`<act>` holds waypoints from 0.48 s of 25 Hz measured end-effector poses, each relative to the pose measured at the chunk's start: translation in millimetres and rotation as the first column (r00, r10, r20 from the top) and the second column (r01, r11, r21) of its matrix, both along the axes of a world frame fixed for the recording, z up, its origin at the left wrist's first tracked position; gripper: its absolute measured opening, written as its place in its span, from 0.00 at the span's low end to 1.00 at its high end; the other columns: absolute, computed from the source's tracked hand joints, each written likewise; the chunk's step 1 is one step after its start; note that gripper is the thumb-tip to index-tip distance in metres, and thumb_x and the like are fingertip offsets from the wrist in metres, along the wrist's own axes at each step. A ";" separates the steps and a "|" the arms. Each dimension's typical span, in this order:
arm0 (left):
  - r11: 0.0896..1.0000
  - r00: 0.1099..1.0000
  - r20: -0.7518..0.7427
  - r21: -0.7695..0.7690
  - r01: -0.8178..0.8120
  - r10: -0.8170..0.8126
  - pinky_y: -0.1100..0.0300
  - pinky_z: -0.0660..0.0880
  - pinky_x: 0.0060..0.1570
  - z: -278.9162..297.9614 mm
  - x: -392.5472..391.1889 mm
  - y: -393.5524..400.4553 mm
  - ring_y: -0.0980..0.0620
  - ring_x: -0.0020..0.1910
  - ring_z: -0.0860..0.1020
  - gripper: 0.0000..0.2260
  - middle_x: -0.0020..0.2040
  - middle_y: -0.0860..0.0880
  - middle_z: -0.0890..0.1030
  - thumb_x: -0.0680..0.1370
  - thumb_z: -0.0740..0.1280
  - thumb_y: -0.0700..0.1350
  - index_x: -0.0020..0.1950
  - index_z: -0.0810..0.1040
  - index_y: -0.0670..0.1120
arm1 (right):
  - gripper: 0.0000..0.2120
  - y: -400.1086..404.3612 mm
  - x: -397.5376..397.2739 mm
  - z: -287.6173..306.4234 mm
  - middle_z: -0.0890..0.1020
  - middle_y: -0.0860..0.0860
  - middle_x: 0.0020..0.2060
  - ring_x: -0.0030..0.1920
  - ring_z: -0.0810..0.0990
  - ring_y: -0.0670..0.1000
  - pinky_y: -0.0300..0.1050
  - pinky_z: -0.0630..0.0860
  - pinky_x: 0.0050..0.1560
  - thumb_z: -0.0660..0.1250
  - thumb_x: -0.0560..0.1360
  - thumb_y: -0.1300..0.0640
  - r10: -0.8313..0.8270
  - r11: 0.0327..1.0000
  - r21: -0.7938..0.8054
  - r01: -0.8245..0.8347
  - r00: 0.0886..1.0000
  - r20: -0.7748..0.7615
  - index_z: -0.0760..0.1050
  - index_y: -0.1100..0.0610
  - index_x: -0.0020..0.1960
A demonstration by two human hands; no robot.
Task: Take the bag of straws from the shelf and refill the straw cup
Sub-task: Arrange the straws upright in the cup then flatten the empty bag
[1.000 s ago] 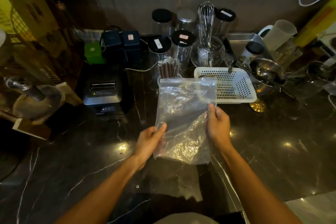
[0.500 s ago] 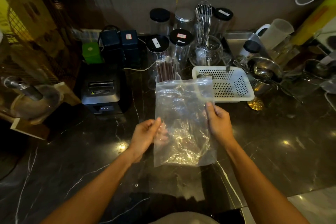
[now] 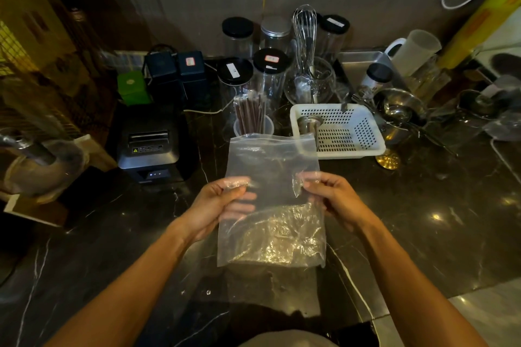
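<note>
I hold a clear plastic zip bag upright over the dark marble counter. No straws show inside it. My left hand grips its left edge at mid height. My right hand pinches its right edge at about the same height. Just behind the bag's top stands the clear straw cup, holding several wrapped brown straws upright.
A white perforated basket with a metal cup sits right of the straw cup. Black-lidded jars, a whisk in a glass bowl and metal bowls line the back. A black receipt printer stands at the left.
Both hands shifted on the bag: the right hand slid down from the upper right edge, the left hand closed more firmly on the left edge. The bag now hangs flatter between them.
</note>
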State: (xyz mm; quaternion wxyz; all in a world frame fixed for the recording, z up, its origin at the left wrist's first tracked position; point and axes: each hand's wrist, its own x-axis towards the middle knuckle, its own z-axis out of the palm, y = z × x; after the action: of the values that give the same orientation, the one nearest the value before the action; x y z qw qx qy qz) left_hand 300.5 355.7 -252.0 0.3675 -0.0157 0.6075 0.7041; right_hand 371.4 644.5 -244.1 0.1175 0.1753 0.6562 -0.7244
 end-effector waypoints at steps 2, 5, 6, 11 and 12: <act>1.000 1.000 -0.023 -0.009 0.017 -0.017 0.58 0.86 0.44 -0.3 -1.4 -2.0 0.47 0.48 0.88 0.13 0.59 0.39 0.86 0.83 0.65 0.40 0.67 0.79 0.47 | 0.11 0.1 -0.8 -2.5 0.76 0.62 0.42 0.30 0.68 0.54 0.42 0.64 0.29 0.73 0.77 0.59 -0.035 0.999 -0.017 0.035 0.999 -0.026 0.88 0.53 0.58; 0.994 0.999 0.052 0.108 -0.010 0.004 0.60 0.85 0.38 2.9 -3.4 -4.6 0.47 0.45 0.89 0.16 0.57 0.37 0.87 0.83 0.64 0.37 0.68 0.78 0.50 | 0.11 -2.5 -3.2 -8.5 0.75 0.62 0.40 0.35 0.69 0.58 0.43 0.65 0.31 0.74 0.76 0.61 -0.147 0.986 -0.087 0.144 0.989 -0.034 0.88 0.56 0.57; 0.989 0.996 0.086 0.147 -0.025 0.012 0.60 0.85 0.37 3.4 -4.2 -5.5 0.47 0.44 0.89 0.16 0.56 0.37 0.87 0.82 0.64 0.36 0.67 0.79 0.50 | 0.10 -4.2 -2.8 -8.5 0.74 0.59 0.34 0.30 0.69 0.55 0.41 0.64 0.28 0.72 0.77 0.65 -0.178 0.975 -0.139 0.172 0.983 -0.031 0.88 0.57 0.55; 0.975 0.986 0.166 0.211 -0.064 0.029 0.58 0.86 0.39 4.8 -4.1 -10.7 0.48 0.44 0.88 0.09 0.55 0.37 0.85 0.78 0.66 0.37 0.52 0.85 0.42 | 0.12 -6.5 -0.1 1.1 0.76 0.51 0.29 0.28 0.75 0.47 0.39 0.71 0.28 0.69 0.75 0.68 -0.120 0.962 -0.253 0.099 0.990 -0.068 0.84 0.56 0.38; 0.979 0.988 0.149 0.194 -0.069 0.040 0.56 0.86 0.41 4.7 -4.3 -11.1 0.47 0.45 0.88 0.07 0.55 0.39 0.85 0.78 0.66 0.36 0.47 0.85 0.42 | 0.13 -5.5 0.3 3.3 0.80 0.52 0.34 0.34 0.80 0.49 0.42 0.77 0.34 0.68 0.75 0.68 -0.105 0.973 -0.215 0.088 0.992 -0.071 0.84 0.55 0.37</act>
State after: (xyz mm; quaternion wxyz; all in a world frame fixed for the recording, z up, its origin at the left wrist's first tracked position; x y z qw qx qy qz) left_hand 296.2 344.6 -247.3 0.3908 -0.0467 0.5053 0.7680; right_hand 371.7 639.0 -240.8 0.0730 0.1638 0.5705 -0.8015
